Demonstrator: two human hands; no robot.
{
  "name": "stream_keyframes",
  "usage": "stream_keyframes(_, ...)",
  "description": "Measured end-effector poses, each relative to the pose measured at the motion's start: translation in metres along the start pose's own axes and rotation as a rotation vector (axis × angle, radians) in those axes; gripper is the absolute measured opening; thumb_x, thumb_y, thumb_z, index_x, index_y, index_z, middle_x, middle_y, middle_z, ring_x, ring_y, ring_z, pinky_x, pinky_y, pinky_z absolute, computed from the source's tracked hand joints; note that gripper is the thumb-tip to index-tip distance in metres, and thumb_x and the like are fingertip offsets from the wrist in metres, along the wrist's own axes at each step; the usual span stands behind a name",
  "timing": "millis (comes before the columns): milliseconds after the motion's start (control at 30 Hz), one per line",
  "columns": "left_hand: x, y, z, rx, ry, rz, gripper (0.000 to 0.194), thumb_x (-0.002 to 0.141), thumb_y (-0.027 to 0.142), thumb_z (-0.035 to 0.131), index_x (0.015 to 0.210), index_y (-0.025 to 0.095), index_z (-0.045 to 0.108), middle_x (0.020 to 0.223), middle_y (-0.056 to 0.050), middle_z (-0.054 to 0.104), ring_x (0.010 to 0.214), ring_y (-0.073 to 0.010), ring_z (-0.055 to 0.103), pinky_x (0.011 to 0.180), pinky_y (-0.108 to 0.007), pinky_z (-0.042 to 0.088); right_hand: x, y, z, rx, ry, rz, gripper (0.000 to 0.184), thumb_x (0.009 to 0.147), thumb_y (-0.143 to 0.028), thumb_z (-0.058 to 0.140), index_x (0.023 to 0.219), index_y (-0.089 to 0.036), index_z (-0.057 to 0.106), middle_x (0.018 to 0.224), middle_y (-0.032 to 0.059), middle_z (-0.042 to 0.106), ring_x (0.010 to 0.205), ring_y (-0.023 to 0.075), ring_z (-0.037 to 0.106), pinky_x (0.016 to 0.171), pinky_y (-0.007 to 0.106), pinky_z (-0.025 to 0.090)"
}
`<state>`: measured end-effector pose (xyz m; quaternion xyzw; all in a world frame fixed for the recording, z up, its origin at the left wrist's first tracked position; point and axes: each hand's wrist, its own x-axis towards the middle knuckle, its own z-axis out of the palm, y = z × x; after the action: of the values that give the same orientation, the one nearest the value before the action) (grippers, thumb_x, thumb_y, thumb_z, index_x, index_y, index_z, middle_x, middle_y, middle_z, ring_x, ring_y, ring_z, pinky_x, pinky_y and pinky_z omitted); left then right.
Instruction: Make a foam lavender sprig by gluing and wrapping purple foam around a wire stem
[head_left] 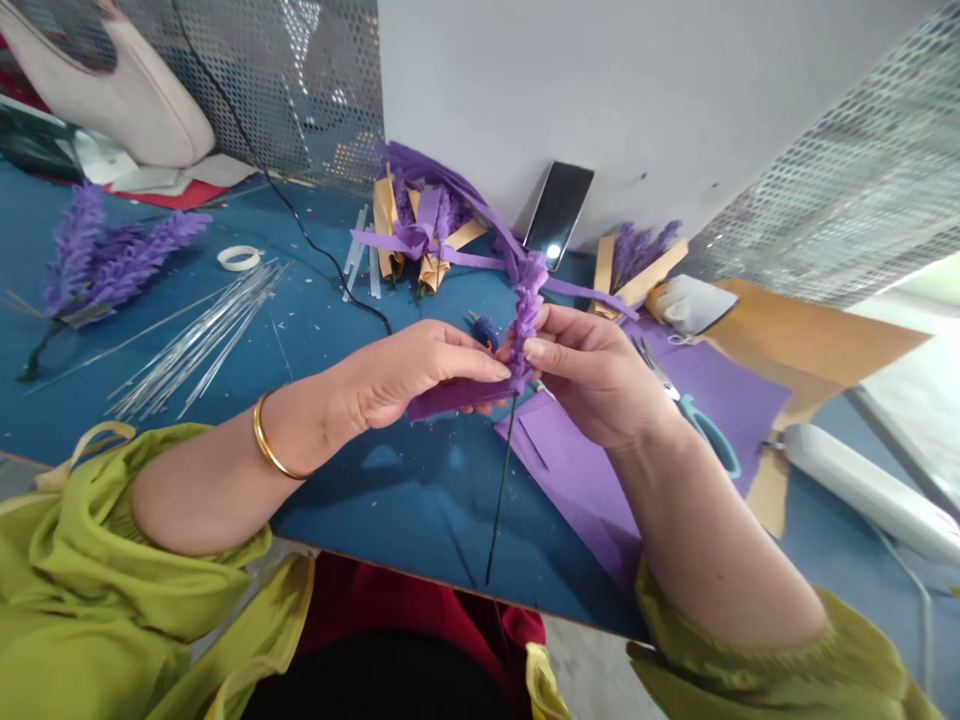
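Note:
Between my two hands stands a purple paper lavender flower (528, 300), upright on a thin dark green stem (502, 490) that hangs below it. My left hand (420, 375) pinches a purple paper strip (450, 398) against the flower's lower end, thumb on top. The strip's loose part reaches out to the left under the fingers. My right hand (592, 375) grips the flower from the right with thumb and fingers closed on it. Part of the flower's base is hidden by the thumbs.
Finished lavender sprigs (112, 250) and a bundle of wires (210, 335) lie left. Behind are wrapped bouquets (420, 235) and a phone (559, 215) leaning on the wall. Purple sheets (577, 480), scissors (709, 430) and a white glue gun (870, 490) are right.

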<state>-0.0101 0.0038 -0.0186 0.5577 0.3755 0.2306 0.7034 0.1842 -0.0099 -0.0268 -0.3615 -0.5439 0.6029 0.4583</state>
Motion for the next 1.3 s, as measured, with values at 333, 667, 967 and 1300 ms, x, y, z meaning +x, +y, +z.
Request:
stream_keyframes(333,-0.003,0.006,0.003,0.182,0.040,-0.023,0.011,0.070,0.019,0.064,0.069,0.015,0.074,0.067,-0.004,0.070,0.062,-0.0146,0.062,0.063,-0.026,0.047,-0.001,0.002,0.004,-0.072,0.020,-0.036,0.027,0.070,-0.033,0.086,0.080,-0.018,0.066,0.072,-0.0014,0.063,0.063,0.0109,0.055,0.061,0.027,0.046)
stream_keyframes(667,-0.003,0.003,0.005,0.152,0.047,0.042,0.014,0.070,0.028,0.072,0.063,0.016,0.071,0.062,-0.003,0.065,0.060,-0.0136,0.057,0.061,-0.027,0.045,-0.007,-0.002,0.019,-0.319,0.186,-0.108,0.026,0.071,-0.034,0.083,0.074,-0.020,0.061,0.064,-0.0021,0.057,0.059,0.0120,0.052,0.053,0.028,0.041)
stream_keyframes(967,-0.005,-0.004,0.018,0.348,0.209,0.127,0.010,0.072,0.024,0.069,0.068,0.016,0.071,0.065,0.000,0.063,0.063,-0.0128,0.054,0.061,-0.028,0.039,-0.009,0.010,0.032,-0.503,0.436,-0.153,0.018,0.074,-0.022,0.075,0.075,-0.022,0.057,0.067,-0.0026,0.054,0.060,0.0113,0.048,0.054,0.028,0.038)
stream_keyframes(1300,-0.004,-0.006,0.018,0.150,0.230,0.077,0.004,0.066,0.019,0.071,0.064,0.016,0.070,0.062,0.000,0.061,0.057,-0.0099,0.048,0.056,-0.026,0.035,-0.011,0.012,0.034,-0.535,0.467,-0.222,0.019,0.075,-0.022,0.075,0.077,-0.024,0.056,0.068,-0.0027,0.052,0.062,0.0121,0.047,0.055,0.029,0.037)
